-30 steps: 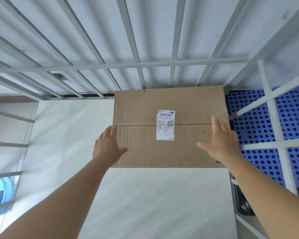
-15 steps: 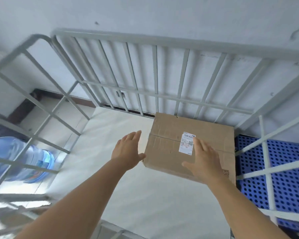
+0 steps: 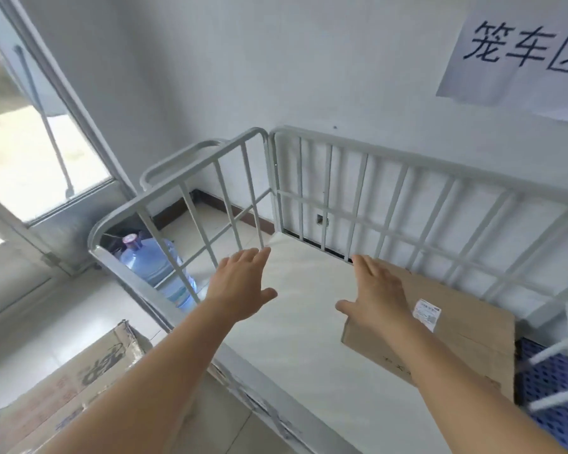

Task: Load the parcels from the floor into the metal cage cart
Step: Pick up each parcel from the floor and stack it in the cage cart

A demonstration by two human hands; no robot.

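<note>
A flat brown cardboard parcel (image 3: 456, 332) with a white label lies on the white floor of the grey metal cage cart (image 3: 387, 165), in its back right corner. My right hand (image 3: 377, 296) hovers over the parcel's left end with fingers straight, holding nothing. My left hand (image 3: 240, 286) is spread open above the cart floor, left of the parcel and apart from it. A second, larger cardboard parcel (image 3: 63, 391) with printed lettering stands on the tiled floor outside the cart, at the lower left.
A blue water bottle (image 3: 154, 267) stands on the floor behind the cart's left railing. A blue perforated pallet (image 3: 551, 378) lies right of the cart. A glass door (image 3: 23, 158) is at the left, and a paper sign (image 3: 518, 50) hangs on the wall.
Both hands have come off the parcel and lifted up and back. The view has pulled back and up, now showing the whole cart and the second parcel on the floor.
</note>
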